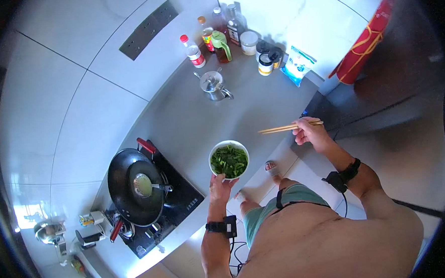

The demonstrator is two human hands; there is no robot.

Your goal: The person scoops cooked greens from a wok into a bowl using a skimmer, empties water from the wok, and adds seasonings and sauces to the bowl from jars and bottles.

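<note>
My left hand (pixel 220 186) grips the near rim of a white bowl (pixel 210 158). Cooked leafy greens (pixel 229 161) fill the bowl, which is by the front edge of the grey counter. Off to the right, my right hand (pixel 308 132) is closed around a pair of wooden chopsticks (pixel 277 129), whose tips point left toward the bowl without touching it. A black wok (pixel 130 194) with red handles sits on the stove at the left. Inside it lies a ladle (pixel 143 185) with pale liquid in its cup.
A steel pot (pixel 212 85) stands on the counter (pixel 181 121) behind the bowl. Along the wall are a red-capped bottle (pixel 193 52), a green-topped jug (pixel 221 46), several jars (pixel 265 65) and a blue-white packet (pixel 297 65). The black cooktop (pixel 185 200) lies under the wok.
</note>
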